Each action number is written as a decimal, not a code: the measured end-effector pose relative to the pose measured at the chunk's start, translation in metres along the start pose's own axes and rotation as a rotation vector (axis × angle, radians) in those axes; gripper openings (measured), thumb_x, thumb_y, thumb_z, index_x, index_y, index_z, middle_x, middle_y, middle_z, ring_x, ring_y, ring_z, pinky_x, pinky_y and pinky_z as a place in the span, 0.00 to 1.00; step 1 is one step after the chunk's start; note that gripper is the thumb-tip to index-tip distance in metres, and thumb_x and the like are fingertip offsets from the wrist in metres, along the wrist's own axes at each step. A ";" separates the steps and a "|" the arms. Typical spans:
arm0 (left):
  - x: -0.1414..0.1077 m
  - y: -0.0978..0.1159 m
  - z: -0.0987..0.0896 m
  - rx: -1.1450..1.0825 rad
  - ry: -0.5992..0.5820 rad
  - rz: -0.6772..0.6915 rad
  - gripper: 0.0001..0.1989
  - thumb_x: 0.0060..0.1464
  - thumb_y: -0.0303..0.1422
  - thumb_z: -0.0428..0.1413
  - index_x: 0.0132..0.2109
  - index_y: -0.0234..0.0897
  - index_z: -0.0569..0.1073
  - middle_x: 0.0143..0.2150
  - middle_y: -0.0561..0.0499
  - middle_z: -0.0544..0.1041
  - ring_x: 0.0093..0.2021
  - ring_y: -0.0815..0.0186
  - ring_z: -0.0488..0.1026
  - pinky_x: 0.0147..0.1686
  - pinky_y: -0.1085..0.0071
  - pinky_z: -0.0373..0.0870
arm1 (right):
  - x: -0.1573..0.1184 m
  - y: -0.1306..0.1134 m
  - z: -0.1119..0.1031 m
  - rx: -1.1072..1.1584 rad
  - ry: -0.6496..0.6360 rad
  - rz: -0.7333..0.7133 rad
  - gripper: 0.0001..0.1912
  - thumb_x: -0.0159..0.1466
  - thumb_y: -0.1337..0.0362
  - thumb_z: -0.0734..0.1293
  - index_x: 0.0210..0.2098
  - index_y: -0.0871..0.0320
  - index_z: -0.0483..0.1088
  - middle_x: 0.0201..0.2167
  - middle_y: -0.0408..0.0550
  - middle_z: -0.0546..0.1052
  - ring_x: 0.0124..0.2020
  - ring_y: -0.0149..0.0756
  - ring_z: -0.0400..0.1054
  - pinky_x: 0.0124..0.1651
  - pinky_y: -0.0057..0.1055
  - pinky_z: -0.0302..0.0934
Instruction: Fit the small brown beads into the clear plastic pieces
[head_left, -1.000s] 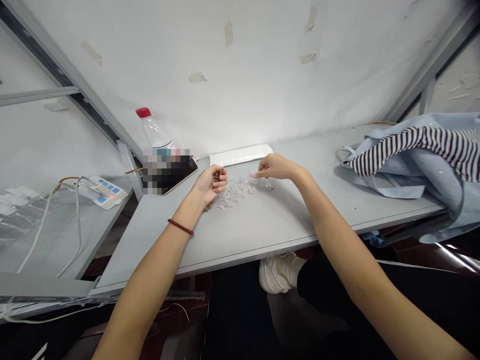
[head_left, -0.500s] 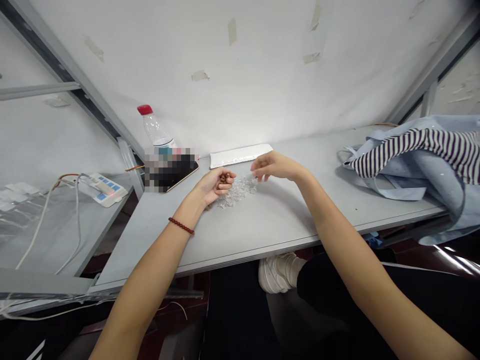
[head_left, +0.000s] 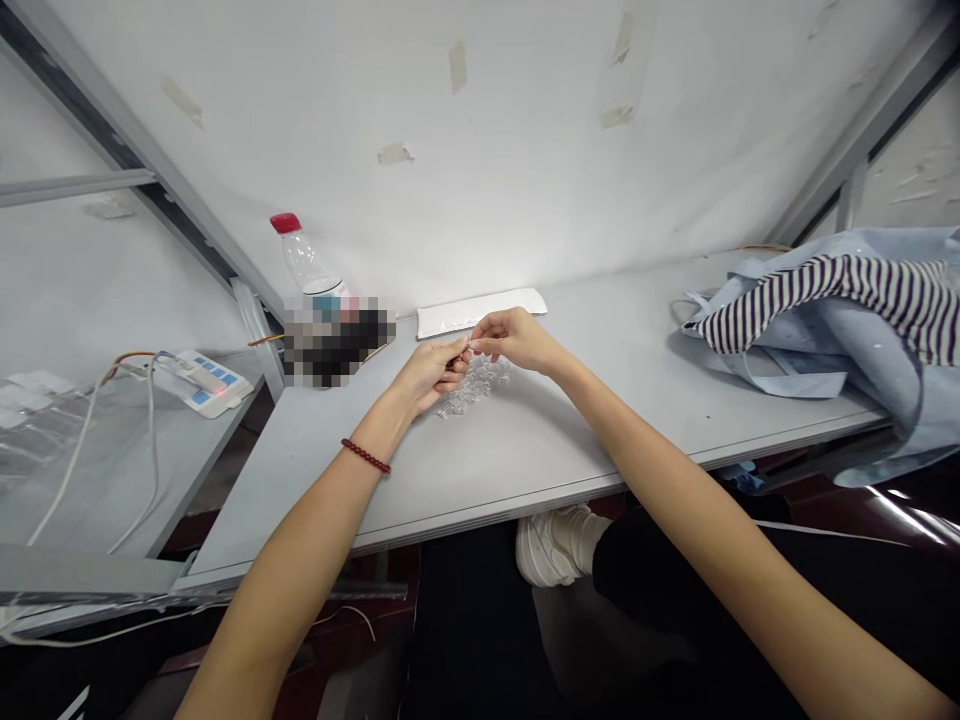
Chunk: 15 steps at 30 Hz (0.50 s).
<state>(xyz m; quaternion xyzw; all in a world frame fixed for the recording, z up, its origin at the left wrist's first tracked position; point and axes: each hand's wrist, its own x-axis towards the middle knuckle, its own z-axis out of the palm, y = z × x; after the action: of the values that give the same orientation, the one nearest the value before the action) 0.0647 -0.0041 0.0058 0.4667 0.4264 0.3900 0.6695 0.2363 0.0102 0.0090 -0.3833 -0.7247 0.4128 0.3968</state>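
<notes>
**Hands:** L hand [head_left: 429,375] and R hand [head_left: 516,338] together, palms inward, fingertips [head_left: 471,345] meeting above tbl. Tiny item [head_left: 465,350] appears pinched btwn them; too small to identify from this view.

**Directly below hands:** heap of loose clear beads [head_left: 474,388], prob. acrylic or glass, on grey tabletop [head_left: 525,445], just under fingertips. Likely light, hard, slick, apt to roll or scatter; best taken singly in a thumb-and-finger pinch, not scooped.

**On L wrist:** red bead bracelet [head_left: 365,456].

**Back edge of tbl:** flat white packet [head_left: 480,312], just beyond hands. Clear plastic bottle w/ red cap [head_left: 306,250] to L, beside pixelated object [head_left: 337,345], contents obscured.

**Far R of tbl:** pale blue bag [head_left: 840,340] w/ striped black-and-white cloth [head_left: 847,285] bunched on it.

**Off tbl, L:** power strip [head_left: 202,383] w/ white cables [head_left: 82,470] on lower shelf.

**Below tbl:** white sneaker [head_left: 551,548], black trouser leg [head_left: 675,570].

**Behind:** white wall w/ tape scraps [head_left: 450,70].
</notes>
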 end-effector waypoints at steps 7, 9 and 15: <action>0.000 0.013 -0.010 -0.080 0.177 0.111 0.14 0.51 0.25 0.53 0.19 0.34 0.62 0.16 0.58 0.57 0.13 0.80 0.47 0.10 0.82 0.42 | 0.000 -0.002 -0.006 -0.145 0.060 0.097 0.06 0.58 0.66 0.68 0.26 0.62 0.69 0.24 0.47 0.74 0.23 0.28 0.64 0.27 0.27 0.59; 0.001 0.020 -0.023 -0.165 0.172 0.059 0.10 0.47 0.24 0.51 0.20 0.33 0.63 0.16 0.57 0.57 0.13 0.80 0.47 0.10 0.81 0.42 | 0.001 0.001 -0.012 -0.253 0.097 0.110 0.06 0.57 0.67 0.69 0.25 0.61 0.68 0.24 0.47 0.74 0.25 0.29 0.65 0.28 0.27 0.58; 0.009 0.012 -0.051 0.109 0.380 0.124 0.06 0.40 0.26 0.50 0.19 0.34 0.64 0.17 0.53 0.63 0.14 0.76 0.54 0.12 0.79 0.43 | 0.003 0.016 -0.021 -0.516 0.009 0.118 0.06 0.54 0.72 0.68 0.25 0.59 0.66 0.27 0.47 0.73 0.30 0.33 0.66 0.28 0.28 0.56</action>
<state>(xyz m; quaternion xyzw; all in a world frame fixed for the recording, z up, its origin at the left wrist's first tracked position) 0.0187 0.0225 0.0054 0.4456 0.5359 0.4878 0.5256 0.2582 0.0247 0.0023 -0.5153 -0.7805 0.2354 0.2644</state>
